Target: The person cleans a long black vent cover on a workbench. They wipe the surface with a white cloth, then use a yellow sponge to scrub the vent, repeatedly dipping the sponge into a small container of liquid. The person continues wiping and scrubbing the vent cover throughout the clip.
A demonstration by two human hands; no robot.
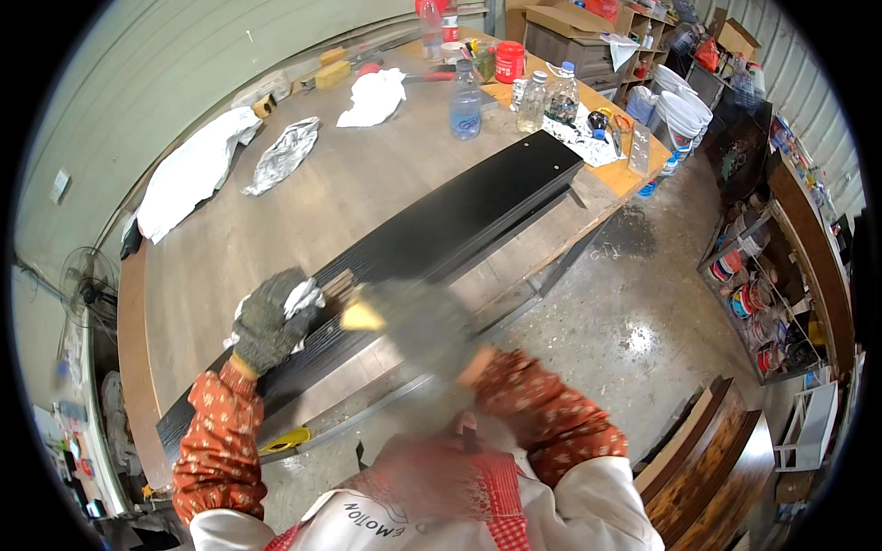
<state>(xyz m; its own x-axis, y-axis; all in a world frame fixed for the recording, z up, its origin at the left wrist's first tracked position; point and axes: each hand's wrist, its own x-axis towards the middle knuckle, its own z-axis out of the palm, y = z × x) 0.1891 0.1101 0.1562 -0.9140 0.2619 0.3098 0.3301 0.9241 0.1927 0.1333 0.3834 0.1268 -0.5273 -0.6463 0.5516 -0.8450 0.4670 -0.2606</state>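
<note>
A long black board lies diagonally across the table, its near-left part finely ridged. My left hand, in a dark grey knit glove, is closed round a crumpled white cloth over the board. My right hand, gloved too and smeared by motion, grips a yellow block just above the board's near edge. Between the two hands, a brownish patch shows on the black surface; I cannot make out what it is. Both forearms wear red patterned sleeves.
On the wooden table lie a white cloth, a grey rag and yellow blocks. Bottles, a red tub and jars stand at the far right. Brown boards lean at the lower right; a shelf of cans stands beyond.
</note>
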